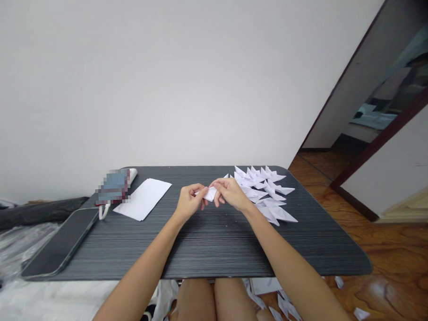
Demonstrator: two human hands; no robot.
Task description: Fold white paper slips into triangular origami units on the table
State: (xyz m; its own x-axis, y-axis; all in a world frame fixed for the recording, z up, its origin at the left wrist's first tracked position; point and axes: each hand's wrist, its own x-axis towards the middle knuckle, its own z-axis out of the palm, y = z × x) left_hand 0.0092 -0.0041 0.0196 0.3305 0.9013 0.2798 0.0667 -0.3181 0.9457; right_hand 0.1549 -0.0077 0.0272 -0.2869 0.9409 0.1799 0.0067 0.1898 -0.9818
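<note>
A small folded white paper (210, 193) is held up over the middle of the table, pinched from both sides. My left hand (191, 200) grips its left end between thumb and fingers. On the other side, my right hand (230, 193) has its thumb and index finger closed on the right end. Just beyond the right hand lies a cluster of folded white paper boats (268, 196) with pointed tips, several of them packed close together. A stack of flat white paper sheets (144, 199) rests to the left of my hands.
The dark table (218, 255) stands against a white wall. A phone (63, 243) lies at its left edge, near a blurred-out device (112, 186) with a white cable (103, 211). More folded papers (287, 306) lie on the wooden floor (399, 261). Another person appears in the background at right.
</note>
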